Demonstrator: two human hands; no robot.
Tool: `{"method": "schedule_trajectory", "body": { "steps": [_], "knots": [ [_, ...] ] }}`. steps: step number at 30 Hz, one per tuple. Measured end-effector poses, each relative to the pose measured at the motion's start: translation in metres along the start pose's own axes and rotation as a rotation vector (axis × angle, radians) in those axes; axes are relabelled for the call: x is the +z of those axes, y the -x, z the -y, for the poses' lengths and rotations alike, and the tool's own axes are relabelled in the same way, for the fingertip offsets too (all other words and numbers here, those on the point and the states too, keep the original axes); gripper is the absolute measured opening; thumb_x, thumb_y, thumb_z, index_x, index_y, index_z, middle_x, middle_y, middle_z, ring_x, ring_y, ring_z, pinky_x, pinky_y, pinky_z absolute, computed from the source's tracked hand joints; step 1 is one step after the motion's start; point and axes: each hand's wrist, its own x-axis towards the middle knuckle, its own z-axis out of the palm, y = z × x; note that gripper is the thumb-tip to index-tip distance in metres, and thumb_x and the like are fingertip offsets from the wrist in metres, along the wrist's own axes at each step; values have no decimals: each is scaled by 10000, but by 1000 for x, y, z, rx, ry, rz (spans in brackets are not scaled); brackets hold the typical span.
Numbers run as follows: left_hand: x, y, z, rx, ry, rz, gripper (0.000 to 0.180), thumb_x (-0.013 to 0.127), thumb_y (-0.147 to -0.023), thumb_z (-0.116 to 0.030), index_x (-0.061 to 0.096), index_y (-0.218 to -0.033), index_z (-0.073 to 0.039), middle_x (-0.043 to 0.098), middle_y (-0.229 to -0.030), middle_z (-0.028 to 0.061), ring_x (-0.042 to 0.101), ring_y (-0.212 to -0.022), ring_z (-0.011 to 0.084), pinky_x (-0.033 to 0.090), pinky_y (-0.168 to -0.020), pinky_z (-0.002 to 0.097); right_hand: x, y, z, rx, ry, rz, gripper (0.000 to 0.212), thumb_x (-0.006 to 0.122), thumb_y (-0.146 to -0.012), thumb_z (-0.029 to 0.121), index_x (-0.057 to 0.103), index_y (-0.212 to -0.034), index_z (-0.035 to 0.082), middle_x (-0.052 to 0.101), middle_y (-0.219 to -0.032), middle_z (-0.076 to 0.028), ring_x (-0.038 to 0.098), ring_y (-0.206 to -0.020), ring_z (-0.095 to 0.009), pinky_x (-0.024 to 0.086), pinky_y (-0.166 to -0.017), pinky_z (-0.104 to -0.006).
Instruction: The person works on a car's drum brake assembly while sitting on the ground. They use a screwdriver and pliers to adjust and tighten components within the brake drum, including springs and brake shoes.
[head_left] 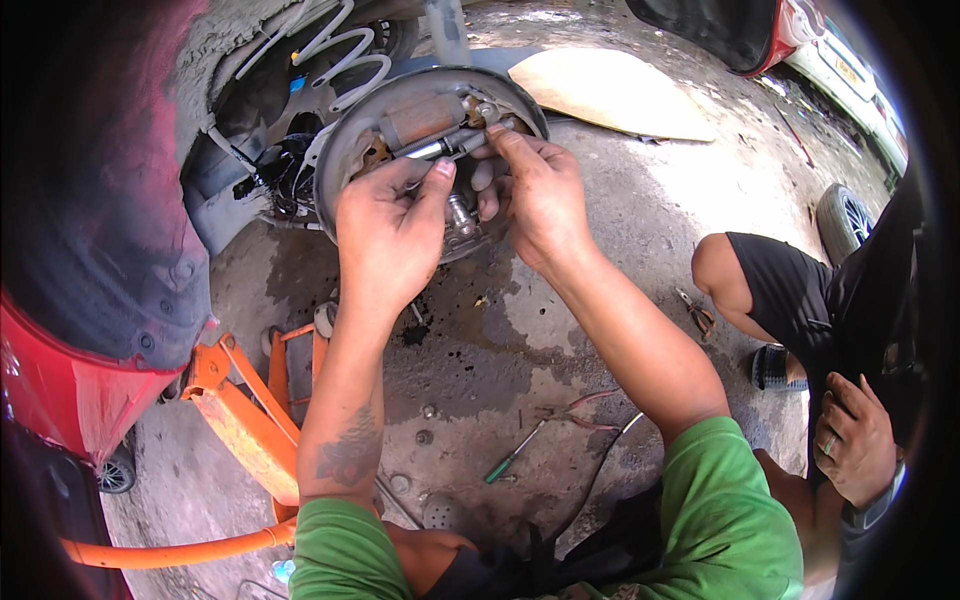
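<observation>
At the brake plate [345,150], my left hand [390,235] and right hand [535,195] both pinch the metal rod [440,147].

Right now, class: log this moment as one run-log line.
left hand: holds metal rod | right hand: fingertips at rod end | site: brake backing plate | ground: green-handled screwdriver, orange jack

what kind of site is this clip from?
Likely an open-air car repair yard: both hands, left hand and right hand, work at a bare brake backing plate, with an orange floor jack on oil-stained concrete.
</observation>
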Motion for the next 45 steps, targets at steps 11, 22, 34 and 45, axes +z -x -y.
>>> {"method": "schedule_trajectory", "body": {
  "steps": [11,22,34,45],
  "knots": [
    [5,1,-12,12,-15,-26,248,689,-997,-184,699,-867,27,607,-625,-3,501,-485,40,348,-438,230,5,4,5,-14,-28,-40,274,608,-1022,207,651,-877,-22,632,-649,-85,521,-435,-140,416,-422,-269],
    [4,1,-6,100,-152,-45,234,664,-1005,-180,736,-961,39,592,-629,-26,458,-513,40,350,-474,240,3,3,5,16,11,-31,283,621,-1022,237,656,-887,-10,625,-632,-76,515,-431,-139,408,-415,-261],
    [6,6,-6,53,-238,-34,314,644,-1015,-218,707,-887,62,558,-577,8,459,-560,68,383,-526,284,-2,1,1,13,74,-1,315,601,-1029,261,649,-876,-10,635,-647,-91,539,-443,-152,423,-417,-266],
    [2,5,-22,51,-371,-8,334,635,-1012,-224,673,-827,53,536,-563,97,482,-543,120,411,-539,332,-1,0,12,110,47,114,335,545,-1074,296,642,-908,22,642,-707,-69,589,-501,-151,485,-467,-272]
  ]
}}
